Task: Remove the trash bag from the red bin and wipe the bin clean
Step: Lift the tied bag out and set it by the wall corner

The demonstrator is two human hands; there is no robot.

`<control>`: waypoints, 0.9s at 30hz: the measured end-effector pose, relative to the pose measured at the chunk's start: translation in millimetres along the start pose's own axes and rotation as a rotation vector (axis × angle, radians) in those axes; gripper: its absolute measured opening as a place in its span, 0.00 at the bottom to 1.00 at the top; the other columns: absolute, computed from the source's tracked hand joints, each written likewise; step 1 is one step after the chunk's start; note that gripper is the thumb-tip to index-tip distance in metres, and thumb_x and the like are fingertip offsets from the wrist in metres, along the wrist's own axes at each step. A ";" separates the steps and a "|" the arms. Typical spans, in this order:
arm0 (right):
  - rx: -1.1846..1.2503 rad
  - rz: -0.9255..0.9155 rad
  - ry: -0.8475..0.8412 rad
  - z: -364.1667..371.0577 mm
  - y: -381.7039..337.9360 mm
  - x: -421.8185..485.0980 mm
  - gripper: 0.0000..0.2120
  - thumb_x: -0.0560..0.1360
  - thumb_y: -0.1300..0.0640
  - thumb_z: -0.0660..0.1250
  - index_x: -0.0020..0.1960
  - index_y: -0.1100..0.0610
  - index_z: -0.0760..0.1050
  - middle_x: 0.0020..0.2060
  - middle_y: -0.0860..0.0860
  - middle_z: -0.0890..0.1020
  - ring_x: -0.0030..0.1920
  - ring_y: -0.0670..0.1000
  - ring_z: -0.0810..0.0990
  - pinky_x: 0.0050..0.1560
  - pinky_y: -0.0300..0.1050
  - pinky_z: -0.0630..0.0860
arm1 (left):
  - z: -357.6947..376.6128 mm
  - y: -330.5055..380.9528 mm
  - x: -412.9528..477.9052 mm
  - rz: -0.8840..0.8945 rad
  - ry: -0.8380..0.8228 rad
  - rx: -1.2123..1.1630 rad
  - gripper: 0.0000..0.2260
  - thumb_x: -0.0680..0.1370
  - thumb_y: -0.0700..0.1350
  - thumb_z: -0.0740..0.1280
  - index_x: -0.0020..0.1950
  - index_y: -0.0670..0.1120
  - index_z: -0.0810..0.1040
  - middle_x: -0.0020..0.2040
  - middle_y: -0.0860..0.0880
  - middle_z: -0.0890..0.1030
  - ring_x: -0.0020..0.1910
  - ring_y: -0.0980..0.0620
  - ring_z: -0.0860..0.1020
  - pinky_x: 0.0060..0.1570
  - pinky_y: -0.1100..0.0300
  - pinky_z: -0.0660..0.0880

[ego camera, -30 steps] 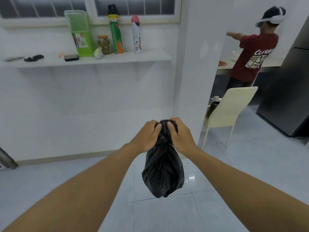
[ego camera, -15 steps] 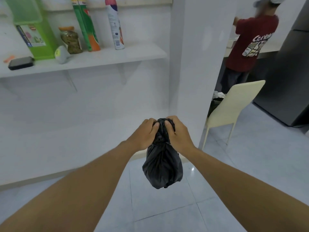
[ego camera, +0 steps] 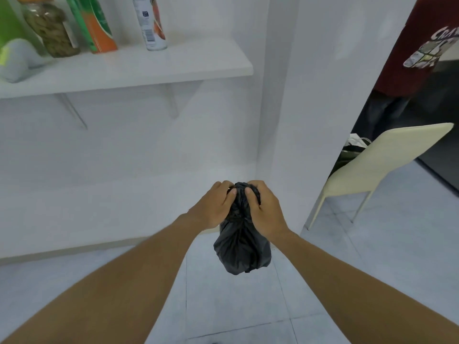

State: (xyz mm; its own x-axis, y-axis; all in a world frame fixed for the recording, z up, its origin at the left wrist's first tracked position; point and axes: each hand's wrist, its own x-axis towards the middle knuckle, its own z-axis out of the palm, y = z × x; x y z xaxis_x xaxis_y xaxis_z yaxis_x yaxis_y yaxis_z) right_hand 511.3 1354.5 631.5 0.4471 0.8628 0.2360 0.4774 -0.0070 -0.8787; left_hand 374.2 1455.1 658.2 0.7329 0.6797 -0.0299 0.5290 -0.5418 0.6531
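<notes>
- The trash bag (ego camera: 242,247), black and bunched into a small bundle, hangs in mid-air in front of the person, well above the floor (ego camera: 347,281) and touching nothing but the hands.
- The left hand (ego camera: 213,207) is closed on the gathered neck of the bag from one side, fingers curled over the top and thumb pressed into the plastic.
- The right hand (ego camera: 264,209) is closed on the same neck from the other side — the two hands sit just beside each other, apparently twisting or knotting the top shut, though the knot itself is hidden under the fingers.
- Progress, as a judgement: the bag is already out of the bin, so the first half looks done; the red bin is nowhere in view, and no cloth or wipe shows either, so the wiping seems still to be ahead.
- The floor is pale glossy tile with thin grout lines, bare beneath the bag.
- Straight ahead is a white wall carrying a white shelf (ego camera: 173,68) on brackets, holding spray cans (ego camera: 150,23), a jar (ego camera: 52,33) and a green container, only partly in frame.
- To the right, past a white column — a cream chair (ego camera: 387,160), and behind it another person in a dark red shirt (ego camera: 419,45).
</notes>
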 end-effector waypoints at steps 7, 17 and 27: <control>0.016 0.066 0.029 29.6 79.3 37.7 0.10 0.85 0.54 0.58 0.62 0.55 0.74 0.52 0.47 0.80 0.53 0.47 0.78 0.54 0.39 0.74 | 44.5 -50.7 63.9 -0.037 -0.043 -0.011 0.17 0.87 0.52 0.51 0.68 0.45 0.72 0.57 0.47 0.74 0.57 0.50 0.74 0.61 0.55 0.71; 0.080 0.321 -0.015 129.4 277.0 47.2 0.14 0.83 0.61 0.57 0.67 0.55 0.73 0.58 0.49 0.79 0.59 0.47 0.76 0.59 0.33 0.70 | 203.5 -213.2 154.1 -0.169 -0.140 -0.076 0.14 0.86 0.44 0.54 0.65 0.41 0.75 0.56 0.39 0.78 0.53 0.43 0.78 0.58 0.45 0.76; 0.110 0.507 -0.004 220.5 450.4 58.4 0.17 0.82 0.64 0.56 0.67 0.56 0.74 0.56 0.46 0.79 0.54 0.42 0.75 0.52 0.21 0.67 | 346.2 -354.9 222.6 -0.372 -0.150 -0.145 0.14 0.85 0.44 0.56 0.66 0.42 0.75 0.60 0.39 0.77 0.56 0.42 0.78 0.58 0.50 0.76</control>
State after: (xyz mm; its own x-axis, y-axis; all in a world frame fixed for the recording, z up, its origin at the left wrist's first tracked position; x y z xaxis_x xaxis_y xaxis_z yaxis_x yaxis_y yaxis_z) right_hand 585.6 1513.2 158.0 0.5987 0.7666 -0.2321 0.1191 -0.3718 -0.9206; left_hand 497.6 1627.5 157.8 0.5631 0.7306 -0.3862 0.7115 -0.1908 0.6763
